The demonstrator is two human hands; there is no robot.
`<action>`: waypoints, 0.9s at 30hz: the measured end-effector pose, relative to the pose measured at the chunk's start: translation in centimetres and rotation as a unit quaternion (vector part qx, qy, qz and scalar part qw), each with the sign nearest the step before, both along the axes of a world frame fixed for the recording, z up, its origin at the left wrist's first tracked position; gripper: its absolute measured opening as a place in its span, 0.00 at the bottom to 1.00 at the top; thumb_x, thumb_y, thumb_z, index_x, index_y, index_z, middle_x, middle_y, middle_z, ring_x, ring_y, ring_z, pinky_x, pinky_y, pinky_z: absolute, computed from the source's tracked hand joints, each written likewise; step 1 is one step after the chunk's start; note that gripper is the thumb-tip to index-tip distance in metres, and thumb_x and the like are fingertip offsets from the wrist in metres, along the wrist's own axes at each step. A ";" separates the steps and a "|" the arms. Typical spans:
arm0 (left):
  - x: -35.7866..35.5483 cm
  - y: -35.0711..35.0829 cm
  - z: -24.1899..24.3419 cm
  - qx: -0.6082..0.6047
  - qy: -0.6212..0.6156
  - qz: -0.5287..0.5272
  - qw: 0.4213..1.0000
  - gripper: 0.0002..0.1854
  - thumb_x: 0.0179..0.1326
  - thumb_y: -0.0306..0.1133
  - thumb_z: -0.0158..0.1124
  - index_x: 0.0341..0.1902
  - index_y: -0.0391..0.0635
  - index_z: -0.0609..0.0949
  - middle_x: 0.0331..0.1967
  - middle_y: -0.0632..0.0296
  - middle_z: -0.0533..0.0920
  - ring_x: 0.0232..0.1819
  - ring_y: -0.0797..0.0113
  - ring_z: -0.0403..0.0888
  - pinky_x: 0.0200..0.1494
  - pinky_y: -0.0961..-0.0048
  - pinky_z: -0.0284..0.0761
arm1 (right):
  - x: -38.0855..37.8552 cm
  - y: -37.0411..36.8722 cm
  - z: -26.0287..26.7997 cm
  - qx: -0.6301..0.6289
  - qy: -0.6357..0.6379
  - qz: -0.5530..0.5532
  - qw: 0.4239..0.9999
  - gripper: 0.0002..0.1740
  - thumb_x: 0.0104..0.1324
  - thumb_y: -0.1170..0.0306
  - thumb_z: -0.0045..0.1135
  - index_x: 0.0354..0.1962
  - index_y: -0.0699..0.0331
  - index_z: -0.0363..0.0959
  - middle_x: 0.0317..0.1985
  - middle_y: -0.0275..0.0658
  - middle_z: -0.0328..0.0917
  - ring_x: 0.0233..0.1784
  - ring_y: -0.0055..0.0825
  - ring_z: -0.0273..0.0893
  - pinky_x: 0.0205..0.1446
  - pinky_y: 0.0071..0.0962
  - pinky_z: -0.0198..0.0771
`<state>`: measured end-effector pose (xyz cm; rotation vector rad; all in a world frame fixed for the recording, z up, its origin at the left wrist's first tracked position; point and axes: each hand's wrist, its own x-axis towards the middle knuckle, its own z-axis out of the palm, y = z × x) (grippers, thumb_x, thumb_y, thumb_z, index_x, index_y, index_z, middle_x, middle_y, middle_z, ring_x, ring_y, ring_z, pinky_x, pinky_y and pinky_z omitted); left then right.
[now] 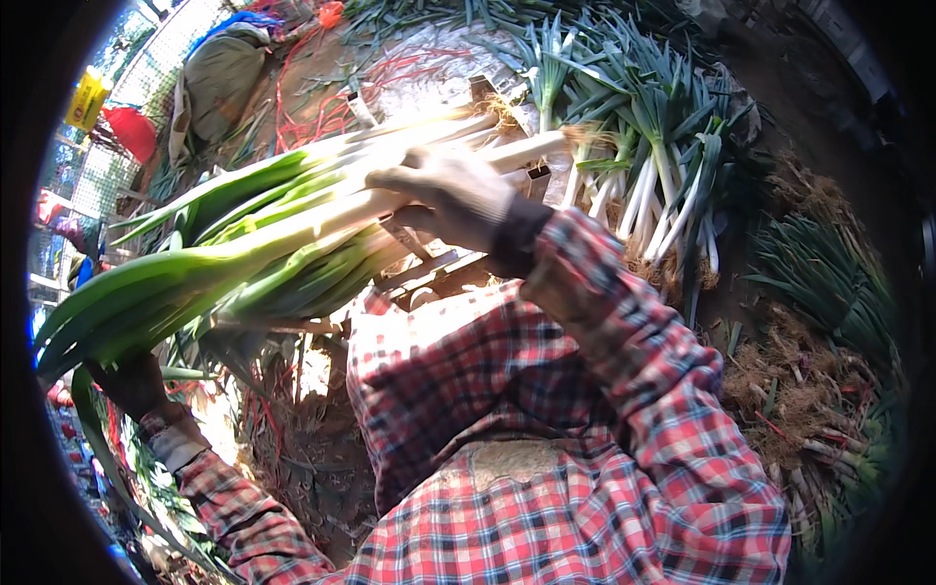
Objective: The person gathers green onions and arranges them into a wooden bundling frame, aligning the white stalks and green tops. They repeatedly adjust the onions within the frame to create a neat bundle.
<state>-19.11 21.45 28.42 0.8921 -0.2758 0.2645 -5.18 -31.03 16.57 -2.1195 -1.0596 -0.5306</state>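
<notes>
Several leeks (pixel 292 234) with white stems and long green leaves lie across a metal rack (pixel 417 274) before me, roots to the upper right. My right hand (pixel 453 191), in a pale glove with a dark cuff, is shut around a thick white leek stem near the rooted end. On the far left my left hand (pixel 135 384) is beneath the drooping leaf ends, in shade and partly hidden; its fingers cannot be made out. The leeks and the right hand are slightly blurred.
Bunched leeks (pixel 658 161) rest on the ground at the upper right, with more leeks (pixel 826 278) and a heap of roots and stems (pixel 782 395) at the right. Red twine (pixel 292 110) and a full sack (pixel 223 80) lie at the upper left, near a mesh fence (pixel 157 51).
</notes>
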 end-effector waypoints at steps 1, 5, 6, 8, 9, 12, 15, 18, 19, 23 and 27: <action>0.8 0.1 -0.7 0.009 0.023 0.059 0.998 0.29 0.68 0.51 0.62 0.64 0.42 0.78 0.61 0.50 0.80 0.62 0.51 0.78 0.68 0.49 0.70 | 1.5 1.2 -0.9 0.014 -0.002 0.022 1.000 0.27 0.58 0.66 0.69 0.57 0.49 0.76 0.39 0.43 0.76 0.42 0.47 0.78 0.45 0.43 0.73; 4.7 -0.7 -3.7 0.051 0.140 0.383 0.912 0.31 0.67 0.53 0.62 0.68 0.49 0.75 0.65 0.53 0.78 0.65 0.54 0.75 0.69 0.49 0.69 | 6.8 2.9 -5.6 -0.030 0.144 0.045 0.988 0.28 0.65 0.66 0.65 0.63 0.47 0.73 0.46 0.44 0.78 0.49 0.42 0.78 0.54 0.39 0.74; 5.8 -0.6 -4.2 0.053 0.141 0.430 0.890 0.31 0.67 0.53 0.62 0.68 0.48 0.75 0.65 0.54 0.78 0.65 0.55 0.75 0.69 0.50 0.69 | 7.8 3.0 -6.8 -0.038 0.214 0.056 0.974 0.28 0.68 0.66 0.63 0.65 0.47 0.70 0.51 0.45 0.77 0.52 0.40 0.77 0.60 0.38 0.72; 7.7 0.2 -4.8 0.078 0.092 0.394 0.911 0.31 0.68 0.53 0.62 0.67 0.45 0.75 0.64 0.55 0.79 0.65 0.57 0.76 0.68 0.53 0.70 | 8.4 3.0 -9.0 -0.032 0.251 0.098 0.963 0.29 0.68 0.67 0.63 0.66 0.49 0.69 0.54 0.44 0.76 0.55 0.40 0.75 0.63 0.37 0.69; 8.6 1.1 -4.8 0.060 0.073 0.357 0.929 0.31 0.68 0.53 0.62 0.66 0.44 0.75 0.63 0.55 0.79 0.64 0.58 0.76 0.68 0.55 0.71 | 8.6 2.9 -9.9 -0.051 0.258 0.086 0.961 0.29 0.67 0.67 0.64 0.66 0.50 0.69 0.55 0.44 0.75 0.55 0.40 0.75 0.64 0.37 0.69; 9.4 4.3 -5.7 0.231 0.091 0.478 0.843 0.28 0.70 0.51 0.61 0.64 0.42 0.77 0.59 0.57 0.82 0.58 0.60 0.80 0.66 0.65 0.72 | 8.5 2.6 -11.5 0.012 0.298 0.117 0.947 0.29 0.65 0.65 0.66 0.64 0.48 0.72 0.54 0.46 0.74 0.59 0.46 0.73 0.65 0.40 0.68; 8.4 6.9 -7.9 0.466 0.176 0.573 0.651 0.28 0.68 0.51 0.62 0.63 0.42 0.78 0.58 0.54 0.82 0.58 0.58 0.80 0.65 0.64 0.73 | 8.1 2.0 -12.6 -0.034 0.336 0.034 0.941 0.28 0.64 0.68 0.66 0.62 0.47 0.73 0.49 0.43 0.75 0.56 0.41 0.74 0.62 0.40 0.70; 5.7 7.5 -10.2 0.715 0.298 0.449 0.444 0.29 0.66 0.50 0.63 0.62 0.41 0.78 0.57 0.52 0.82 0.58 0.56 0.81 0.64 0.63 0.74 | 7.5 1.7 -13.7 -0.072 0.298 0.042 0.951 0.30 0.60 0.68 0.68 0.61 0.46 0.73 0.46 0.41 0.75 0.54 0.43 0.73 0.61 0.40 0.70; 4.8 7.4 -10.3 0.780 0.312 0.392 0.375 0.29 0.66 0.50 0.64 0.62 0.41 0.78 0.57 0.51 0.82 0.57 0.55 0.81 0.63 0.63 0.74 | 7.4 1.6 -13.9 -0.164 0.218 0.029 0.961 0.30 0.60 0.68 0.68 0.61 0.45 0.73 0.47 0.41 0.75 0.56 0.44 0.72 0.63 0.41 0.69; 2.8 7.9 -6.8 0.908 0.267 0.289 0.147 0.30 0.64 0.50 0.66 0.61 0.41 0.78 0.56 0.48 0.83 0.57 0.53 0.81 0.62 0.62 0.75 | 7.2 2.0 -15.1 -0.146 0.196 0.018 0.970 0.32 0.59 0.65 0.68 0.62 0.41 0.73 0.50 0.40 0.75 0.59 0.45 0.70 0.64 0.42 0.68; 0.6 10.3 0.3 0.910 0.349 0.218 -0.059 0.31 0.61 0.50 0.67 0.60 0.40 0.78 0.55 0.45 0.83 0.56 0.50 0.82 0.61 0.60 0.76 | 7.0 2.0 -15.0 -0.151 0.188 0.024 0.970 0.32 0.59 0.68 0.67 0.62 0.45 0.73 0.47 0.42 0.73 0.57 0.46 0.69 0.61 0.42 0.68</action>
